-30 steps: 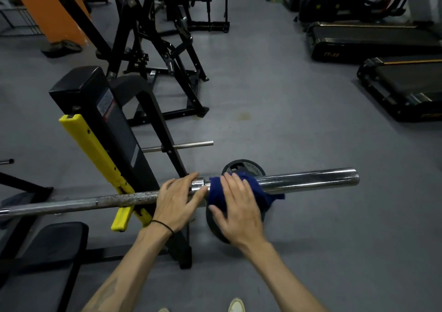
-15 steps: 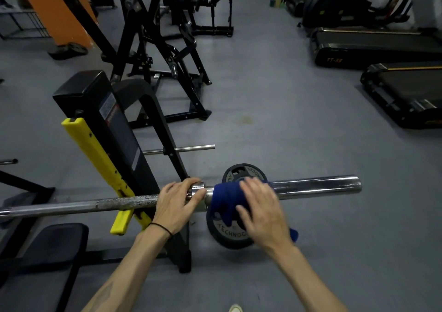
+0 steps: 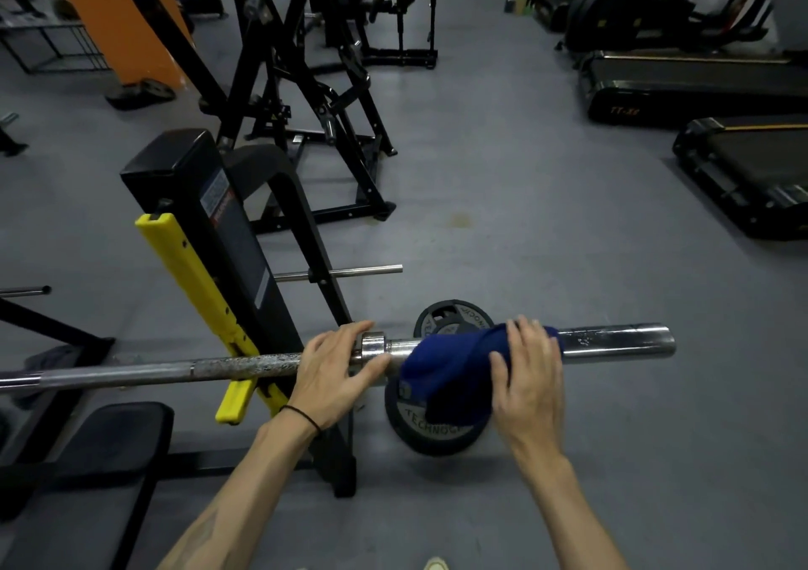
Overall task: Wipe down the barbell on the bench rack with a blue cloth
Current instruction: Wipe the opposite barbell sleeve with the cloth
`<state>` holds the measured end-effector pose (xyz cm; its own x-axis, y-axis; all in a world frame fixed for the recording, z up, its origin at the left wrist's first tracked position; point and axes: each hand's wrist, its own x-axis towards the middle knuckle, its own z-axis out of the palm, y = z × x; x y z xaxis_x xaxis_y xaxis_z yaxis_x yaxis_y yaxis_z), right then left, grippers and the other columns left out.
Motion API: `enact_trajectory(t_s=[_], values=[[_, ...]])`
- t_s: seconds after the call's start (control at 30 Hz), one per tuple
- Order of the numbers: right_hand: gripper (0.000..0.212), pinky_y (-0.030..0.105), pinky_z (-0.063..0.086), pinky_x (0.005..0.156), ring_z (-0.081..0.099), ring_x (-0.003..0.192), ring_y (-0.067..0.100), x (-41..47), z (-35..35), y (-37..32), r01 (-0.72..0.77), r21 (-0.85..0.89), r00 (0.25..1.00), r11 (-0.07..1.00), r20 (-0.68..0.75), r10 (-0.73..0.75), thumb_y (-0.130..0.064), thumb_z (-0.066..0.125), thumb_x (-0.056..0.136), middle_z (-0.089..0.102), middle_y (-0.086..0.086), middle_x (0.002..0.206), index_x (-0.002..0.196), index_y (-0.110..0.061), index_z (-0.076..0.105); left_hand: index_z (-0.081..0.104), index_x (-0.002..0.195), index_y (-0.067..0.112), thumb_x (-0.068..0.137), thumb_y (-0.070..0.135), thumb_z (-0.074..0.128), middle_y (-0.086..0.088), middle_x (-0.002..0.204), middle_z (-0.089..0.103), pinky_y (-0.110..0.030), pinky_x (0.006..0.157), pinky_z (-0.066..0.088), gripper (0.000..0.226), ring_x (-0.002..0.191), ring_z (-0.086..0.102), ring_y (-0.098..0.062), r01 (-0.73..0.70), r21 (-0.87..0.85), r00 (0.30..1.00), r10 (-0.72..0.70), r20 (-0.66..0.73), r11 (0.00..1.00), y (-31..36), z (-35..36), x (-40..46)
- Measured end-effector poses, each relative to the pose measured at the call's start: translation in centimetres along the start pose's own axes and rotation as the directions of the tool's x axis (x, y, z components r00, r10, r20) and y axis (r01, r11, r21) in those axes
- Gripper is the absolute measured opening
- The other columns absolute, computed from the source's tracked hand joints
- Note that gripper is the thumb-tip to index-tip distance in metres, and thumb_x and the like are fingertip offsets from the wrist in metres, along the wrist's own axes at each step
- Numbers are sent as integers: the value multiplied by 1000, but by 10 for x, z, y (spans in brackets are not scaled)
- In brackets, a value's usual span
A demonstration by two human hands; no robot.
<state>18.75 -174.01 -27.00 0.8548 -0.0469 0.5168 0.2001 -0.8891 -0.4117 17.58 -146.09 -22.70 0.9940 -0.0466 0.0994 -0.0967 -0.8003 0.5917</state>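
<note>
The steel barbell lies across the bench rack, running from the left edge to its bare sleeve end at the right. A blue cloth is draped over the sleeve just right of the collar. My right hand lies on top of the cloth with its fingers curved over it and the bar. My left hand grips the barbell at the collar, beside the rack's yellow guard.
Two black weight plates sit on the floor under the sleeve. The bench pad is at lower left. A black machine frame stands behind the rack. Treadmills line the right side. Grey floor lies between.
My right hand has slid the blue cloth rightward along the sleeve, away from the collar. My left hand has kept its hold at the collar.
</note>
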Motion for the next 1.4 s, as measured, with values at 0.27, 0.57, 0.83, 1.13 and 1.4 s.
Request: enact_trajectory(t_s=[0.27,0.57,0.83,1.13,1.4], values=[[62,47,23,125,27,154,26,-15,6,-36,318,98,927,943,176,-331,-46,37,108,33,10,165,155,-6,41,56,138,25,89,79,6,0,128,65,-31,112,24,88,125,53,-15,76,88,997,-75,-16,993,5,9,5],[70,50,9,128,17,157,31,-17,23,-78,-125,164,992,978,13,124,-48,31,108,31,18,164,154,4,37,54,134,35,81,84,23,9,119,62,-35,105,31,79,126,41,-18,136,-6,990,-136,46,991,-3,4,5],[61,61,28,119,25,155,30,-13,1,3,39,21,999,999,36,-39,-39,40,105,33,13,164,154,-2,40,41,124,43,70,56,78,32,120,43,-34,104,32,66,116,30,-2,30,-128,996,-19,86,991,5,-11,-1],[59,47,19,126,36,150,30,-2,7,-8,137,-14,988,990,71,-136,-44,34,108,43,13,158,150,-4,48,46,146,30,78,91,7,4,134,61,-24,105,20,99,130,48,-16,110,25,989,-112,101,994,6,0,6],[66,48,17,126,21,156,24,-23,18,-60,309,100,927,946,190,-323,-50,36,107,31,8,166,158,-8,35,54,133,34,73,96,-5,14,108,58,-24,98,21,104,116,52,-11,108,66,991,-113,79,992,8,4,8]])
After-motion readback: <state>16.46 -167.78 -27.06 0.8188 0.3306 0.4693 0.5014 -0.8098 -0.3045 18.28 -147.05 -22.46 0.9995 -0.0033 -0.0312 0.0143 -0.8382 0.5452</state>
